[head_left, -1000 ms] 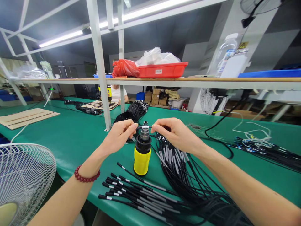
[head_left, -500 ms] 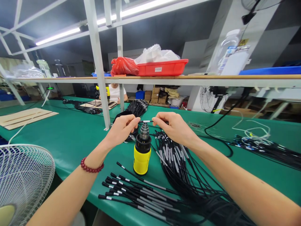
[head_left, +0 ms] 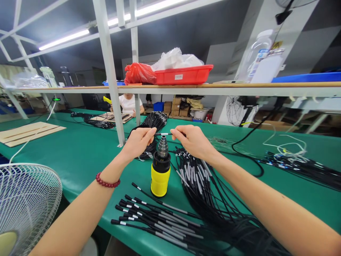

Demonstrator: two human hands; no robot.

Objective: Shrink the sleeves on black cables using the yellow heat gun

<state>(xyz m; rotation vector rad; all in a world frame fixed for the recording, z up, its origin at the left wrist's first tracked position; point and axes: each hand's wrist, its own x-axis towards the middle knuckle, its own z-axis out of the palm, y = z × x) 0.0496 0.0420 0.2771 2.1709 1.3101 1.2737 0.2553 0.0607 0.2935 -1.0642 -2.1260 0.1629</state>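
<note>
A thin black cable (head_left: 164,134) with a white sleeve on it is stretched level between my two hands. My left hand (head_left: 140,141) pinches its left end, and my right hand (head_left: 192,139) grips it on the other side. Just below the sleeve stands a yellow heat gun (head_left: 160,179), upright on the table, its metal nozzle (head_left: 163,147) pointing up. Beneath my right hand lies a bundle of black cables with grey sleeves (head_left: 195,174). Closer to me, more cables with white labels (head_left: 157,220) are spread out.
A white fan (head_left: 29,206) stands at the left edge. Behind my left hand a metal post (head_left: 108,71) rises beside a coil of black cables (head_left: 157,121). The shelf above bears a red tray (head_left: 183,75). Across the table sits a person (head_left: 130,105). More cables (head_left: 306,169) lie right.
My hands and the cable have shifted slightly left and up over the nozzle. Across the table, the co-worker's yellow tool has been raised and tilted.
</note>
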